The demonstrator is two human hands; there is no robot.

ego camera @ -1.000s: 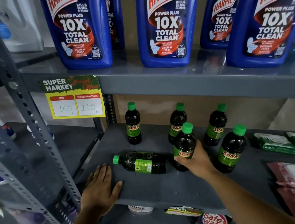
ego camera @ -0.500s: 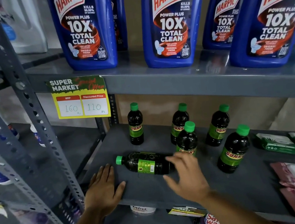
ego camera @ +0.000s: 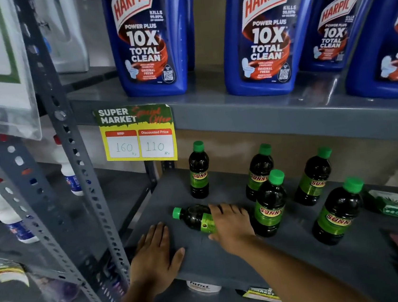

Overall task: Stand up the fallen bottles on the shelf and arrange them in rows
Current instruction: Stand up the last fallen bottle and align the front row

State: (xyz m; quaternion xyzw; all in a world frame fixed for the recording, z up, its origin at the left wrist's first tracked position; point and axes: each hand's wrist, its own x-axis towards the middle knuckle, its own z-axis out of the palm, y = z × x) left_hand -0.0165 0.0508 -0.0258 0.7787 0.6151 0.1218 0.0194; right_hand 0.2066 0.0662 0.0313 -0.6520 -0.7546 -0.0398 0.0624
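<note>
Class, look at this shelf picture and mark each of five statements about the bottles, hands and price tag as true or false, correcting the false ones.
1. One green-capped Sunny bottle lies on its side. True.
2. The right hand rests on an upright bottle. False: it lies over the fallen bottle.
3. The left hand lies flat on the front edge of the grey shelf, holding nothing. True.
4. Three Sunny bottles stand upright. False: five stand, including the back-left one and the front-right one.
5. The price tag shows 160 as the discounted price. False: 160 is the MRP; the discounted price is 110.
</note>
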